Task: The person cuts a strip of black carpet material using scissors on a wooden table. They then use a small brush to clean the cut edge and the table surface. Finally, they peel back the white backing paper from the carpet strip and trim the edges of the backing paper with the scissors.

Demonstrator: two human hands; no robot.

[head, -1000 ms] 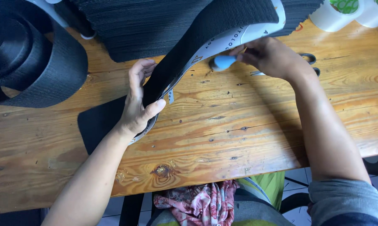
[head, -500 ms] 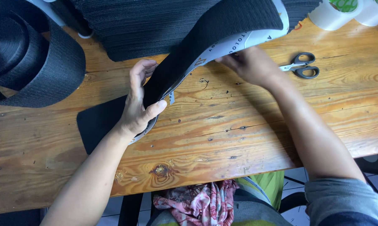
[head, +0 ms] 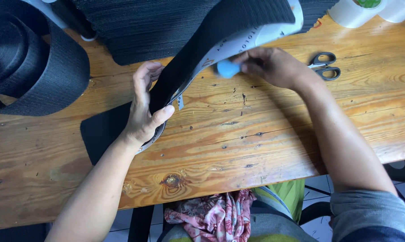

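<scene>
left hand (head: 142,114) grip clamps the wide black webbing strap with white printed backing (head: 202,54) taut above the wooden desk (head: 265,134) so right hand (head: 274,67), pinching a small blue marker-like piece (head: 228,68), can work its edge

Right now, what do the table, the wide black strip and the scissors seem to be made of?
Table: varnished wood, with visible grain and a knot. Wide black strip: probably woven fabric webbing, matte and ribbed. Scissors: metal blades, apparently dark plastic handles.

Black strap (head: 198,54); light-blue object (head: 228,68); grey-handled scissors (head: 324,66); floral pink cloth (head: 216,215).
</scene>
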